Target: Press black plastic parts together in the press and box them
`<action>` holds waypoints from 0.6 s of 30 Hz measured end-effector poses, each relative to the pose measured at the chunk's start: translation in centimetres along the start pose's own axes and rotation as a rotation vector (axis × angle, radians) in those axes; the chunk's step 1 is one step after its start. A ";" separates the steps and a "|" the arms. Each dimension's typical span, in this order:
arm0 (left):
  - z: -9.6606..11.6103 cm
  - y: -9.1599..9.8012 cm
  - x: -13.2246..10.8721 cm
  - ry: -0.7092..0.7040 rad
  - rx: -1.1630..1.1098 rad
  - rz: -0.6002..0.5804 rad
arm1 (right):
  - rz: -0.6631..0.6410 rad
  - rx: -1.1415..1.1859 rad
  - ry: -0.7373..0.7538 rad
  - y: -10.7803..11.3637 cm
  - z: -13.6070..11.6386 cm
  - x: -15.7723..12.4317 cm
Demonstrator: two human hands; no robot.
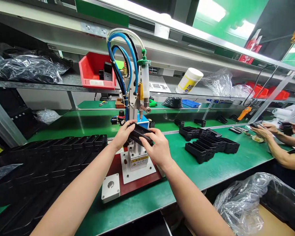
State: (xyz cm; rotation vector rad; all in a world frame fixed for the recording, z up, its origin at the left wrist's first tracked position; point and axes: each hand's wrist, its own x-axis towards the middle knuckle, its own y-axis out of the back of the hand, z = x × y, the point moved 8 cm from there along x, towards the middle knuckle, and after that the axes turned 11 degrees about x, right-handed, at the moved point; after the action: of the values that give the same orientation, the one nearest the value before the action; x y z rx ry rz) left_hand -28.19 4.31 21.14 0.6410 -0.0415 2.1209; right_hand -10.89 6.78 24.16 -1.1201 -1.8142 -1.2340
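A long black plastic housing [139, 131] lies tilted between my hands, its hollow side facing up. My left hand [125, 133] pinches its far left end, and my right hand [158, 146] grips its near right end with the thumb along the side. The housing is right at the head of a small bench press [135, 101], over the metal post on its white base plate [127, 175]. Above it sits the press nozzle [141, 113], with a clear syringe [145, 78] and blue hoses [125, 37]. Whether the housing touches the post is hidden.
Rows of black housings [71, 147] fill the left side; more stacked black parts [204, 146] stand on the right of the green bench [177, 173]. A button box [110, 186] is in front. A red bin [97, 70] sits on the shelf. A co-worker's hands [264, 131] are at far right.
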 end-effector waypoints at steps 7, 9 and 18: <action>-1.5 0.0 0.4 0.031 0.004 0.117 | 0.049 0.089 0.123 -0.6 -0.6 0.3; -1.3 0.3 0.4 0.017 0.027 0.127 | 0.084 0.104 0.133 -0.6 -0.8 0.4; -2.1 1.2 0.4 0.109 0.208 0.315 | 0.037 -0.159 0.006 -2.7 0.6 0.5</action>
State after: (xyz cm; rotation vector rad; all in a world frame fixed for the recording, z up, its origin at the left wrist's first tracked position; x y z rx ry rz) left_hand -30.21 4.42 19.80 0.6736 0.1501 2.4845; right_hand -13.58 6.95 23.45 -1.2298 -1.7068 -1.3770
